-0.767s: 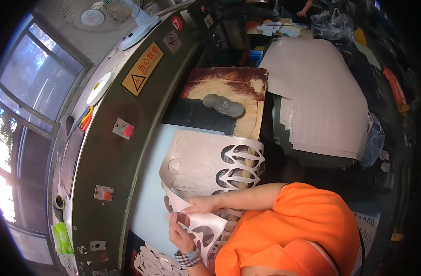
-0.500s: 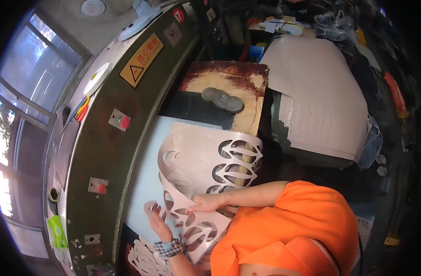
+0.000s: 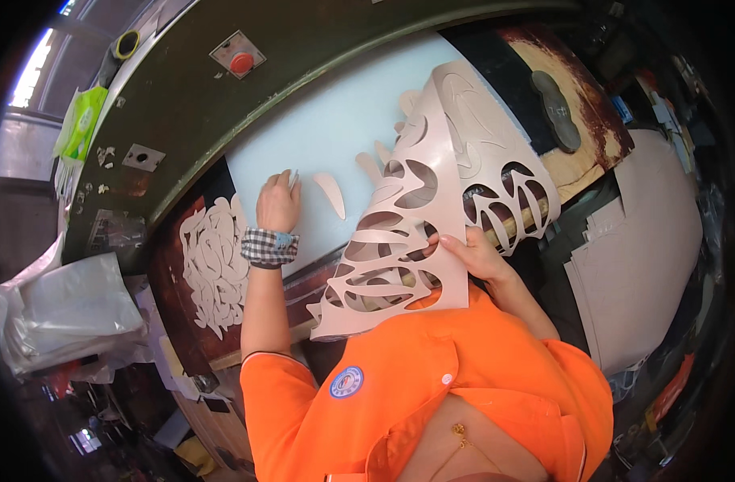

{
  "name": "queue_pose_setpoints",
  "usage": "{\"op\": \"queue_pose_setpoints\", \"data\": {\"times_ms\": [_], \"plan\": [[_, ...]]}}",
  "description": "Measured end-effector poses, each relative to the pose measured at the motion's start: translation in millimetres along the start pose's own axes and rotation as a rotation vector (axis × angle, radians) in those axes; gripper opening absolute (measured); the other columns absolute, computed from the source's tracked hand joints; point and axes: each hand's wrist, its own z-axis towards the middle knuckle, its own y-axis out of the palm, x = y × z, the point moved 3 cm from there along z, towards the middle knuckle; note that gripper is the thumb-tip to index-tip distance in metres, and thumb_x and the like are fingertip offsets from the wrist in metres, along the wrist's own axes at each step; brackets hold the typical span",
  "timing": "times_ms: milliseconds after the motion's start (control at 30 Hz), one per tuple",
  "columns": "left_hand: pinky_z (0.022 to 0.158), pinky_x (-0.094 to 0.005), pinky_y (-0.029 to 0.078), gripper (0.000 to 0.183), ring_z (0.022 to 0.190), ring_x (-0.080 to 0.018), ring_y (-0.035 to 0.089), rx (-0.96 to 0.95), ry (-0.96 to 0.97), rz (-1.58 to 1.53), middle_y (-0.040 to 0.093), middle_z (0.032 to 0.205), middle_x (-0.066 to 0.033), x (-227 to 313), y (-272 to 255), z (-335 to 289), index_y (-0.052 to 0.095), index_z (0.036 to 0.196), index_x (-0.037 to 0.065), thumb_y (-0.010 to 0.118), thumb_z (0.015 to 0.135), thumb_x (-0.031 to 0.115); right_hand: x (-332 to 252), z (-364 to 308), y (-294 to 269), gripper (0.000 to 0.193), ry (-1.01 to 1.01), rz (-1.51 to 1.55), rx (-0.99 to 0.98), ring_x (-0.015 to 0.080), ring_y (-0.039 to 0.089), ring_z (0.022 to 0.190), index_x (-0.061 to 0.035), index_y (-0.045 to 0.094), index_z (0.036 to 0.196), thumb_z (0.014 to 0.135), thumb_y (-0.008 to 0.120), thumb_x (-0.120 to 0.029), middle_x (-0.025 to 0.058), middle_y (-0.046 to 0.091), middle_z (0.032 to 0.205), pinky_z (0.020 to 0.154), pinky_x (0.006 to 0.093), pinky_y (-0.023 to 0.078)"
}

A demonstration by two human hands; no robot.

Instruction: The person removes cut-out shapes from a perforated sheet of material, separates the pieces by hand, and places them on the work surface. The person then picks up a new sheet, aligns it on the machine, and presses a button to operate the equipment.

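A large pinkish-beige sheet (image 3: 443, 157), punched with rows of curved openings, is folded back over itself and hangs past the board's near edge. My right hand (image 3: 478, 255) is closed on its near part, thumb on top. Above the pale blue-white board (image 3: 311, 120), my left hand (image 3: 278, 205) has its fingers pinched together, with the thin edge of a pale cut-out piece (image 3: 293, 180) showing at the tips. A loose leaf-shaped piece (image 3: 330, 196) lies on the board just right of that hand. More cut pieces (image 3: 370, 168) lie beside the sheet, partly hidden under it.
A heap of cut pieces (image 3: 212, 265) lies left of the board. A dark lobed block (image 3: 555, 111) rests on the worn brown surface at the far right. Stacked uncut sheets (image 3: 640, 249) stand at right. The green machine beam (image 3: 183, 104) with a red button (image 3: 241, 63) runs behind.
The view has swung toward the left. My right hand has lifted and folded the sheet back, baring loose pieces on the board. My left hand has gone from open to pinching a piece.
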Motion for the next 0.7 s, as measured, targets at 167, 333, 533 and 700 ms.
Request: {"op": "queue_pose_setpoints", "data": {"times_ms": [167,333,533,700], "plan": [[0.092,-0.0394,0.049,0.053,0.112,-0.0345,0.060,-0.205,0.085,-0.618,0.059,0.124,-0.0272,57.7,-2.7,-19.8,0.056,0.127,-0.003,0.071,0.085,0.025,-11.9,4.1,-3.0,0.024,0.008,-0.178,-0.080,0.0122,0.063,0.090,-0.0004,0.070,0.103,0.097,0.056,-0.019,0.0066,0.071,0.095,0.080,0.0278,0.050],[0.082,-0.0394,0.053,0.055,0.095,-0.0326,0.069,-0.316,0.071,-0.722,0.069,0.105,-0.0218,105.9,16.0,-15.7,0.060,0.123,-0.003,0.073,0.083,0.033,-18.1,12.0,-6.0,0.022,0.172,-0.268,-0.193,0.0105,0.062,0.089,0.0000,0.071,0.105,0.095,0.061,-0.017,0.0055,0.071,0.095,0.078,0.0268,0.050],[0.079,-0.0283,0.055,0.043,0.084,-0.0161,0.068,-0.434,-0.197,-1.122,0.071,0.096,-0.0103,56.7,33.0,-7.8,0.059,0.123,-0.007,0.069,0.087,0.016,-12.7,0.8,-10.0,0.021,0.089,-0.146,-0.136,0.0100,0.062,0.093,0.0019,0.069,0.107,0.093,0.064,-0.012,0.0052,0.071,0.101,0.080,0.0257,0.050],[0.096,-0.0381,0.049,0.059,0.113,-0.0290,0.061,-0.048,0.027,-0.462,0.061,0.121,-0.0213,17.3,6.9,10.3,0.051,0.133,-0.003,0.072,0.082,0.018,-0.1,-21.1,-14.2,0.022,0.018,-0.094,-0.119,0.0111,0.062,0.099,0.0001,0.068,0.111,0.092,0.064,-0.008,0.0047,0.069,0.108,0.088,0.0274,0.048]]}}
